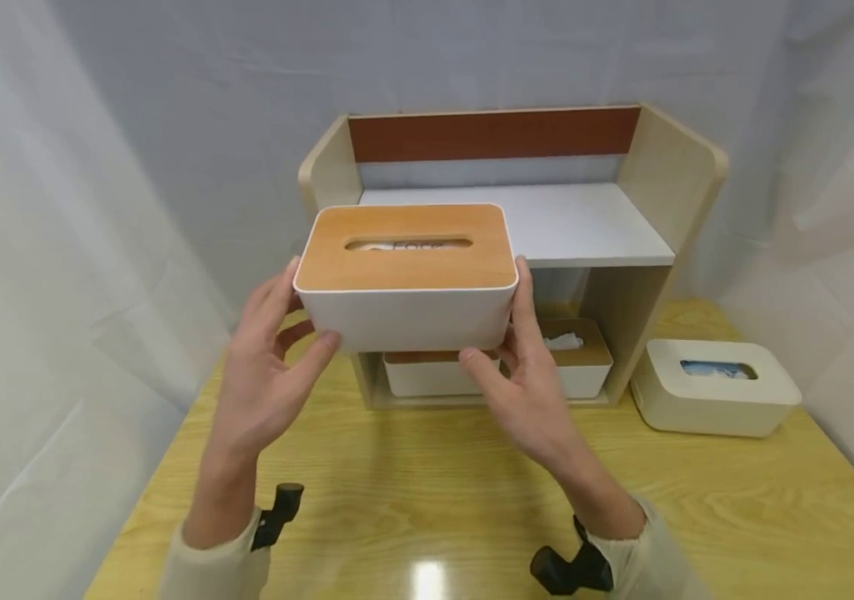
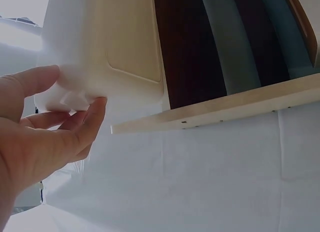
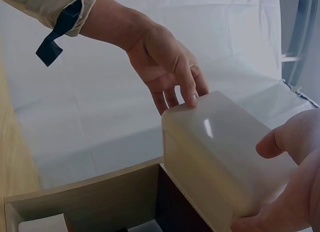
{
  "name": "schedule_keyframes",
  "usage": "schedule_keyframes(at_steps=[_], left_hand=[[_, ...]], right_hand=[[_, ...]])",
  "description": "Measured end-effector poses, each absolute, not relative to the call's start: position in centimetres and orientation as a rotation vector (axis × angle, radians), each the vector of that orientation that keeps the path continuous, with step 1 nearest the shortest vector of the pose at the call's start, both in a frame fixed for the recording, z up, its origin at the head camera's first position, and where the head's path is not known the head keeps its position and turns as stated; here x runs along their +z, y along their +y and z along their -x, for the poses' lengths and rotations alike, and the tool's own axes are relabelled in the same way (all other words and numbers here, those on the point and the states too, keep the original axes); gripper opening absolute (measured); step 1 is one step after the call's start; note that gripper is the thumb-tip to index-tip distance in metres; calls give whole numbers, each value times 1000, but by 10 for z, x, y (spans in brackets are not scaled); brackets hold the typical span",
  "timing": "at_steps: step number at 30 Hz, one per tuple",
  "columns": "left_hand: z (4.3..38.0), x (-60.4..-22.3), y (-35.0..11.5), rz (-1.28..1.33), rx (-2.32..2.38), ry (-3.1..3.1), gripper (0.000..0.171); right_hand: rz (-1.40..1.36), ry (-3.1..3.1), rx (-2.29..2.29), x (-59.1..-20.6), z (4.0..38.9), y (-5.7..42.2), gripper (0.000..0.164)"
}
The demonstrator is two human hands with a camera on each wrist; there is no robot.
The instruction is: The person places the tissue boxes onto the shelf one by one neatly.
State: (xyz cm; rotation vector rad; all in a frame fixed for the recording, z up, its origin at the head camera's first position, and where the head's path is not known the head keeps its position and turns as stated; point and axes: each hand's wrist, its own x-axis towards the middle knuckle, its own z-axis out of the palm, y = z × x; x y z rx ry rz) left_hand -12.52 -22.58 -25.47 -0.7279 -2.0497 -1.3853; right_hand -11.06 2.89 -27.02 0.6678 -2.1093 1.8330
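A white tissue box (image 1: pixel 412 317) with a wood-look lid is held up in the air in front of the shelf. Through the slot of its lid (image 1: pixel 407 221) some printed packaging shows. My left hand (image 1: pixel 265 367) grips the box's left end, thumb on the near side. At the opposite end, my right hand (image 1: pixel 524 375) holds it with the thumb low on the front. From below, the left wrist view shows the pale underside (image 2: pixel 132 37); the right wrist view has both hands on the box (image 3: pixel 225 137).
Behind stands a two-level shelf (image 1: pixel 651 192) with a white upper board (image 1: pixel 584 221). Two more wood-lidded tissue boxes, a left one (image 1: pixel 430 379) and a right one (image 1: pixel 584 379), sit in its lower level. An all-cream tissue box (image 1: pixel 711 400) rests on the wooden table (image 1: pixel 412 475) to the right.
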Motion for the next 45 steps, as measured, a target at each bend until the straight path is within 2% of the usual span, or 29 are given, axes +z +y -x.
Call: schedule_keyframes(at_steps=[26,32,45], left_hand=[[156,-236,-208,713,-1402,-2032,75],[163,-235,-206,640,-1397,-2062,72],[179,-232,-199,546,-1415,-2106,63]], right_hand=[[-579,-2165,1788,-239,134,46,90],[-534,-2210,1771,-238,150,48,90],[-640,-2289,1635,-234,179,55,88]])
